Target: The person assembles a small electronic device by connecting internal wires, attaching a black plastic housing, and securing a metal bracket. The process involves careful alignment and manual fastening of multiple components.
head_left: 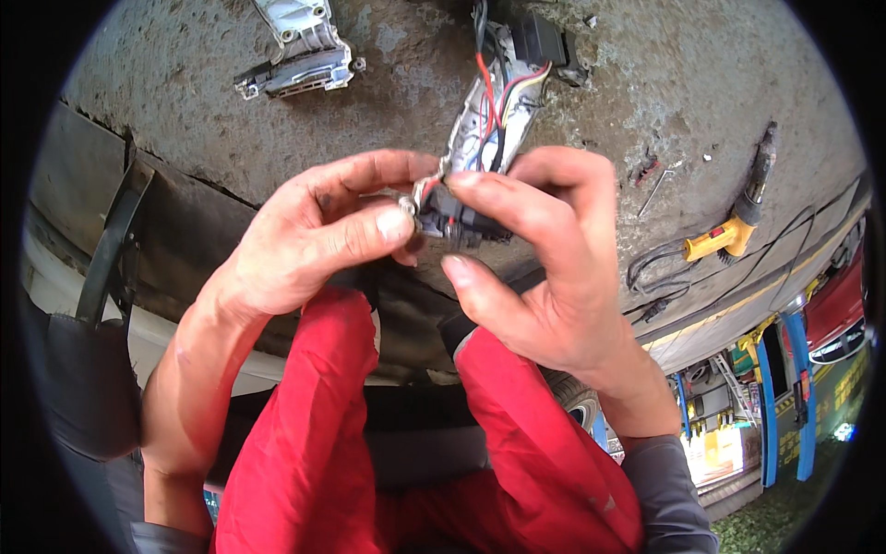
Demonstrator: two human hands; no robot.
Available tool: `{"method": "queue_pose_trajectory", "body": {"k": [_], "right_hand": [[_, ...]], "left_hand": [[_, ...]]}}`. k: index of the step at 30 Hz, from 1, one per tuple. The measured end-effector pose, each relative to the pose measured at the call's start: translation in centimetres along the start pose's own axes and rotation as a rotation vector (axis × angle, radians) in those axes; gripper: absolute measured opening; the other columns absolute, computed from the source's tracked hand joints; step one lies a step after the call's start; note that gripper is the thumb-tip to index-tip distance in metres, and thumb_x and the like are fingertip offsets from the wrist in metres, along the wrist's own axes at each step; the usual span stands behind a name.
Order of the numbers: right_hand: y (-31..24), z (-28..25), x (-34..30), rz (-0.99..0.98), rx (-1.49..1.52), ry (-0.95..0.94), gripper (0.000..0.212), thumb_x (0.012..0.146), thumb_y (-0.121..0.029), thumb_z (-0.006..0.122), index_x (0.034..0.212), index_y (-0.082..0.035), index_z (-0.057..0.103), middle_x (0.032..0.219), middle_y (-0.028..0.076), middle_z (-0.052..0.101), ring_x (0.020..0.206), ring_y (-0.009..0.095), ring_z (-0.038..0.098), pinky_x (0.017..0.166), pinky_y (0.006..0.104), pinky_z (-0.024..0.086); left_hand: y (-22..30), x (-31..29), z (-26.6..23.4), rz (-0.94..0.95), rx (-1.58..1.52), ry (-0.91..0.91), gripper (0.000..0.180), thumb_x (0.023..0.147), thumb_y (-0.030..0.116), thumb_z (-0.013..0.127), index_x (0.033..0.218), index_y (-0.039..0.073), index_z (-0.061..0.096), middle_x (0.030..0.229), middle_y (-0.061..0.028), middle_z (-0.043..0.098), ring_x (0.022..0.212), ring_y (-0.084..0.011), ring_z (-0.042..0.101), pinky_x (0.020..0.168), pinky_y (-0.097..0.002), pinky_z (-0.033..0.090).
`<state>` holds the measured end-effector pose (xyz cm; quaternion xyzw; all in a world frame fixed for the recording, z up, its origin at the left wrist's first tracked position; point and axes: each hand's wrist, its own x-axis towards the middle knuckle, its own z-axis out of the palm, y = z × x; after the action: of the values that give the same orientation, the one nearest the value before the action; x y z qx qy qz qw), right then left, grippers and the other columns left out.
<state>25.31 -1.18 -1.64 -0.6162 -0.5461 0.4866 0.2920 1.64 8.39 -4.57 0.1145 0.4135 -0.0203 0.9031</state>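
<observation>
Bright daylight-like illumination, soft shadows, blown-out glare at lower right, right hand (pixel 577 286) slightly blurred, fisheye-bent edges, black rim.

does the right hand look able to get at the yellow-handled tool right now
Probably yes: the right hand has no visible barrier toward the yellow-handled tool, though it is busy at the wired housing.

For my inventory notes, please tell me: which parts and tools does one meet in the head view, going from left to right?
Loose silver casing piece → casing piece with coloured wires → thin metal rod → yellow-handled tool.
</observation>
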Motion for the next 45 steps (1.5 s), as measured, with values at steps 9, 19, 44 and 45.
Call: {"method": "queue_pose_trajectory", "body": {"k": [9,19,44,45], "right_hand": [[-1.9,-1.7,3.0,0.083,-0.055,-0.141,0.047,0.076,-0.006,0.084,0.121,-0.006,0.071,0.107,0.011,0.069,0.095,0.029,0.067,0.084,0.0395,0.057],[-2.1,-2.4,3.9,0.046,-0.102,-0.188,0.033,0.085,-0.016,0.080,0.115,-0.009,0.068,0.097,0.016,0.062,0.085,0.038,0.068,0.072,0.0464,0.056],[-1.8,-2.3,4.1,0.104,-0.037,-0.234,0.042,0.080,-0.011,0.088,0.119,-0.007,0.073,0.103,0.012,0.071,0.092,0.031,0.070,0.082,0.0387,0.059],[-1.7,-2.3,4.0,0.102,-0.026,-0.227,0.042,0.080,-0.011,0.088,0.119,-0.007,0.073,0.103,0.012,0.071,0.091,0.031,0.070,0.081,0.0387,0.059]], "left_hand": [[-0.6,-0.2,0.2,0.160,0.025,-0.022,0.055,0.109,0.025,0.066,0.152,-0.005,0.049,0.135,-0.0099,0.066,0.115,-0.0161,0.067,0.101,-0.0336,0.055],[-0.9,-0.3,0.2,0.179,-0.023,0.001,0.052,0.110,0.021,0.064,0.152,-0.005,0.048,0.136,-0.0111,0.065,0.116,-0.0175,0.068,0.101,-0.0344,0.057],[0.1,-0.3,0.7,0.173,0.152,0.069,0.052,0.105,0.023,0.072,0.147,-0.003,0.055,0.120,-0.0038,0.069,0.105,-0.0104,0.064,0.097,-0.0292,0.053],[0.1,-0.4,0.6,0.164,0.147,0.068,0.055,0.104,0.026,0.074,0.146,-0.003,0.055,0.123,-0.0047,0.068,0.107,-0.0116,0.064,0.097,-0.0301,0.053]]}}
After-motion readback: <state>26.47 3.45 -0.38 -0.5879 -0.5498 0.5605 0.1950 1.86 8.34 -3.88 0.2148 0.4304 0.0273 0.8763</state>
